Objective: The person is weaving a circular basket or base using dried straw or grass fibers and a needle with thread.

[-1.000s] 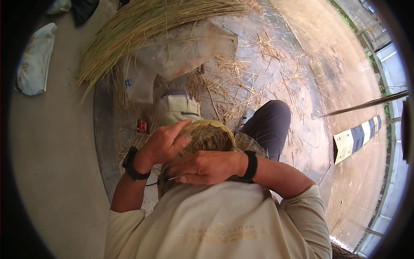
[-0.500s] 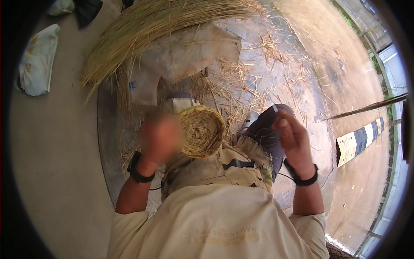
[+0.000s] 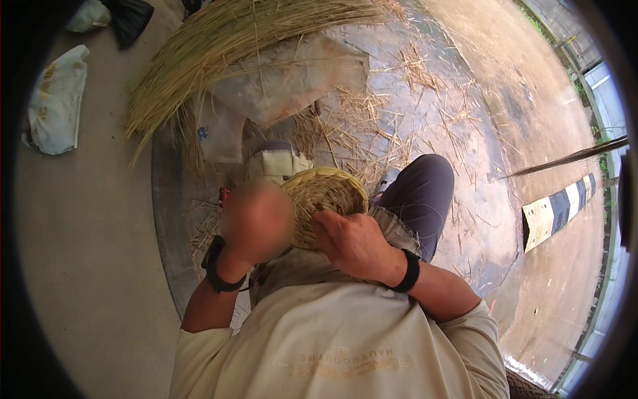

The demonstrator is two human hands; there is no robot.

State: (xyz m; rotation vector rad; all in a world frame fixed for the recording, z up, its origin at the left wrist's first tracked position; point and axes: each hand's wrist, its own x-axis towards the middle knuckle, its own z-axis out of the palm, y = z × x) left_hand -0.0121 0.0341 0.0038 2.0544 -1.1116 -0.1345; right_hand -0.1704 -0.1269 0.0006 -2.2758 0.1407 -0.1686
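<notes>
A round woven straw basket (image 3: 335,178) rests over my lap, its hollow facing up and its thick plaited rim showing at the far side. My left hand (image 3: 257,221) is against the basket's left side; it is smeared, so its fingers cannot be made out. Over the basket's near right part, my right hand (image 3: 355,243) is closed, thumb and fingertips pinched together at the weave. Whatever lies in that pinch is too small to tell. Both wrists carry black bands.
A large bundle of long dry straw (image 3: 199,70) lies beyond my knees, partly on a worn sheet (image 3: 299,76). Loose stalks (image 3: 422,73) litter the ground. White sack (image 3: 58,100) and black bag (image 3: 129,21) sit at far left, a black-and-white striped strip (image 3: 558,206) at right.
My right hand has come in from the right, away from the basket, to its near right part. The basket has shifted slightly right and its tilt has changed. My left hand has moved slightly right.
</notes>
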